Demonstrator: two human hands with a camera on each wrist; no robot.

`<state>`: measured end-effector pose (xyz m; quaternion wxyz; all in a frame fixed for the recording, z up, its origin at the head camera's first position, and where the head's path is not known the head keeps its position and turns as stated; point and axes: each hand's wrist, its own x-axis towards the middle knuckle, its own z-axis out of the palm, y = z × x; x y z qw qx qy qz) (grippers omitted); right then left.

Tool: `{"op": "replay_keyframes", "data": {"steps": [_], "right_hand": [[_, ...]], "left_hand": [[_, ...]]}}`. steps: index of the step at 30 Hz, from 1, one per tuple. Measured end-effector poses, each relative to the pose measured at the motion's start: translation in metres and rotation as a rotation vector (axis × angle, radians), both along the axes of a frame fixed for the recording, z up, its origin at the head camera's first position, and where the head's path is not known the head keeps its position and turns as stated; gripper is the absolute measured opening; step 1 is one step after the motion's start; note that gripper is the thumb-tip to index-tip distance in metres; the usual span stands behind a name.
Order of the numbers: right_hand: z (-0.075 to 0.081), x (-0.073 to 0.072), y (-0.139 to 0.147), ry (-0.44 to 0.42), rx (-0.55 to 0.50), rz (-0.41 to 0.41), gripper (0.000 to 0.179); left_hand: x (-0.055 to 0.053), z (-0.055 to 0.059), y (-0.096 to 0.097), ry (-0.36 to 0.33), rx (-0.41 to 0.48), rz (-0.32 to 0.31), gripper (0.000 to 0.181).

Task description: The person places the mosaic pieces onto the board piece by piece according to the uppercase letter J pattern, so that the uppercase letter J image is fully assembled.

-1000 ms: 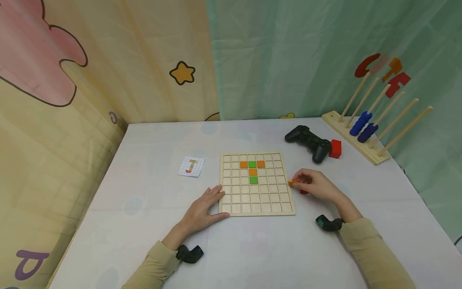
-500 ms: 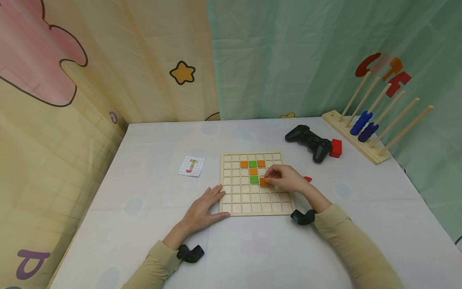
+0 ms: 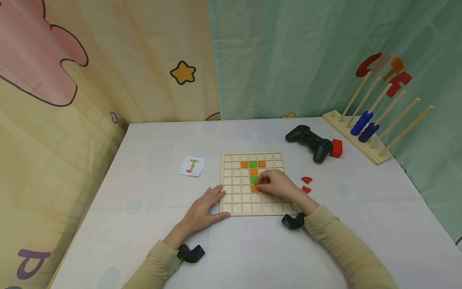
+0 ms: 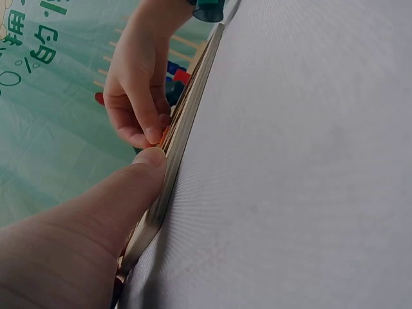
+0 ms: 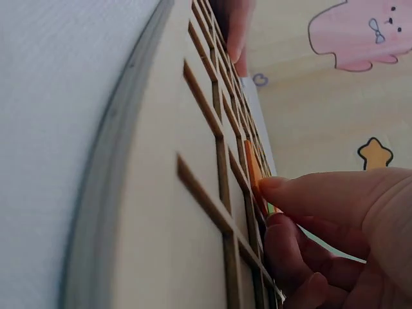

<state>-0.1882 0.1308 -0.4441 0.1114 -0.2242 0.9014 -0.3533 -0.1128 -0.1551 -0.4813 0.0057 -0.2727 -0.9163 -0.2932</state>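
Note:
A wooden grid board (image 3: 241, 198) lies on the table, its upper cells holding orange and green square tiles in a T shape. My right hand (image 3: 277, 184) pinches an orange square tile (image 3: 254, 188) at the cell just below the lower green tile (image 3: 254, 179). In the right wrist view, thumb and fingers are on that orange tile (image 5: 253, 170), which stands slightly tilted over the grid. My left hand (image 3: 203, 206) rests with fingers spread at the board's left edge. Two red wedge-shaped pieces (image 3: 306, 180) lie right of the board.
Left of the board is a small card (image 3: 192, 166) printed with a coloured grid pattern. A black game controller (image 3: 308, 141) and a red block (image 3: 336, 148) sit at the back right, beside a wooden peg rack (image 3: 373, 154) with blue beads. Curtains hang behind the table.
My right hand has carried the orange tile leftward from beside the board to the cell under the lower green tile. Both red pieces now show. The left hand has stayed put.

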Motion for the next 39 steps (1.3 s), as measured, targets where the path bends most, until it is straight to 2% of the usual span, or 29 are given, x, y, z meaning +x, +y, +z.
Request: {"op": "replay_keyframes", "data": {"steps": [3, 7, 13, 23, 31, 39], "right_hand": [[0.001, 0.001, 0.001, 0.026, 0.006, 0.000, 0.007], [0.008, 0.003, 0.012, 0.019, -0.015, -0.048, 0.013], [0.016, 0.003, 0.046, 0.016, -0.032, -0.137, 0.018], [0.013, 0.004, 0.102, -0.008, -0.090, -0.294, 0.027], [0.005, 0.009, 0.124, 0.006, -0.080, -0.284, 0.030], [-0.002, 0.012, 0.135, -0.047, -0.089, -0.227, 0.030]], "left_hand": [[0.000, -0.001, 0.000, 0.003, -0.002, -0.002, 0.073], [0.000, 0.000, -0.001, 0.003, -0.005, -0.002, 0.074], [0.000, 0.000, -0.001, 0.002, -0.009, 0.002, 0.074], [0.000, -0.001, -0.001, -0.004, -0.012, 0.003, 0.074], [0.001, 0.000, -0.001, 0.006, -0.005, 0.002, 0.074], [0.001, -0.001, -0.001, 0.011, -0.005, -0.002, 0.074]]}}
